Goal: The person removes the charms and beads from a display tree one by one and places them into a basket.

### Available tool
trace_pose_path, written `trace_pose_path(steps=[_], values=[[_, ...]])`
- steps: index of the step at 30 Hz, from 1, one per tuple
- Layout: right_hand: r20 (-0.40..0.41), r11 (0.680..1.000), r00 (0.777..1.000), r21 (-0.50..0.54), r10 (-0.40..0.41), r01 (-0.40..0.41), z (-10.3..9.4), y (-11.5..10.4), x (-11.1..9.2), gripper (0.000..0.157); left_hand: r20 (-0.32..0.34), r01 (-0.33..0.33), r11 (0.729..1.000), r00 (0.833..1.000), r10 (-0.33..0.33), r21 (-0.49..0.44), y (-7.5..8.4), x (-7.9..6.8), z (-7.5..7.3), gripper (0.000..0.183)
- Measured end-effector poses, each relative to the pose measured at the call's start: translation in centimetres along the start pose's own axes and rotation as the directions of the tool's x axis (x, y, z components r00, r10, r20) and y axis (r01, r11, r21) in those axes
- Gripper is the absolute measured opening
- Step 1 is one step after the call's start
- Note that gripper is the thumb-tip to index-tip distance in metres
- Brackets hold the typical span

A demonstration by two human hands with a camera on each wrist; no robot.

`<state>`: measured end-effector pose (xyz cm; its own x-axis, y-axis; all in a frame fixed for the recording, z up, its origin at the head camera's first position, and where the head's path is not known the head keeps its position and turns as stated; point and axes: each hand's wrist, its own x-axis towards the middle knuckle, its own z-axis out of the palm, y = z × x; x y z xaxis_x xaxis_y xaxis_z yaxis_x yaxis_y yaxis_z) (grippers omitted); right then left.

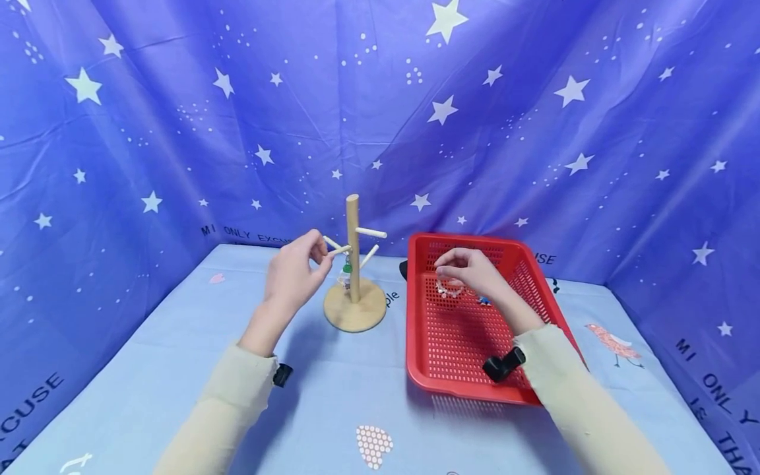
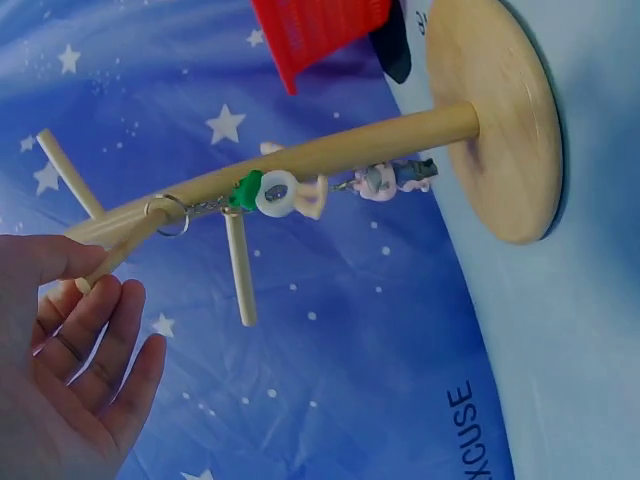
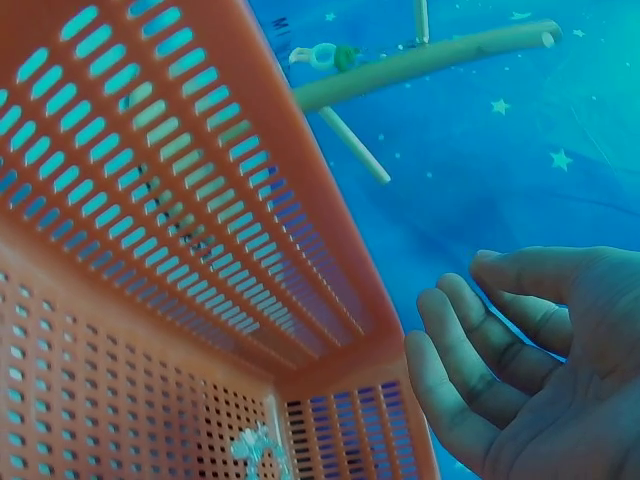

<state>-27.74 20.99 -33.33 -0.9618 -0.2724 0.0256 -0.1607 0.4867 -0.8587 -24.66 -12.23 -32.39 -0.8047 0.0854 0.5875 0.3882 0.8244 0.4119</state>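
Observation:
My left hand [image 1: 297,267] pinches the end of a short wooden peg [image 2: 125,245] on an upright wooden stand [image 1: 353,264], between thumb and fingers. From that peg, by a metal ring [image 2: 167,215], hangs a keychain with a green-topped white figure [image 2: 280,192] and a smaller pink and grey figure [image 2: 390,180] lower down. My right hand [image 1: 472,270] hovers over a red plastic basket [image 1: 415,330], fingers loosely bent and nothing between them. Below it in the basket lie a beaded bracelet [image 1: 449,292] and a small blue item [image 1: 483,301].
Other pegs [image 1: 371,233] stick out from the stand's post, above its round base [image 1: 355,316]. The basket stands right of the stand on a light blue cloth [image 1: 332,409]. Purple star-printed curtains [image 1: 380,99] rise behind and at both sides.

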Motion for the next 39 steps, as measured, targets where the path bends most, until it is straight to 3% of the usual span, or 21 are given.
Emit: trace_pose_path(steps=[4,11,15,19,26,39], values=[[0.019,1.0,1.0,0.021,-0.005,0.005,0.9,-0.3,0.5,0.029,0.031,-0.044,0.999,0.999,0.043,0.016,1.1,-0.3,0.0,0.013],[0.042,0.999,0.999,0.053,-0.005,0.002,2.7,-1.2,1.2,0.024,0.129,-0.044,0.999,0.991,0.044,-0.001,2.8,-0.5,-0.1,0.014],[0.055,0.997,0.998,0.077,-0.02,0.016,3.7,-2.0,1.5,0.026,0.175,-0.02,0.995,0.984,0.037,-0.095,2.5,-0.5,-0.2,0.015],[0.064,0.997,0.997,0.069,-0.047,0.042,4.6,-2.5,1.9,0.024,0.204,0.039,0.974,0.979,0.008,-0.224,1.6,-0.4,-0.6,0.019],[0.059,0.996,0.995,0.057,-0.077,0.074,5.9,-3.4,2.4,0.022,0.155,0.079,0.941,0.987,-0.028,-0.33,0.0,0.1,-1.3,0.018],[0.01,0.991,0.995,0.096,-0.097,0.096,8.0,-4.8,3.5,0.021,0.105,0.096,0.92,0.993,-0.06,-0.379,-1.9,0.7,-1.3,0.019]])
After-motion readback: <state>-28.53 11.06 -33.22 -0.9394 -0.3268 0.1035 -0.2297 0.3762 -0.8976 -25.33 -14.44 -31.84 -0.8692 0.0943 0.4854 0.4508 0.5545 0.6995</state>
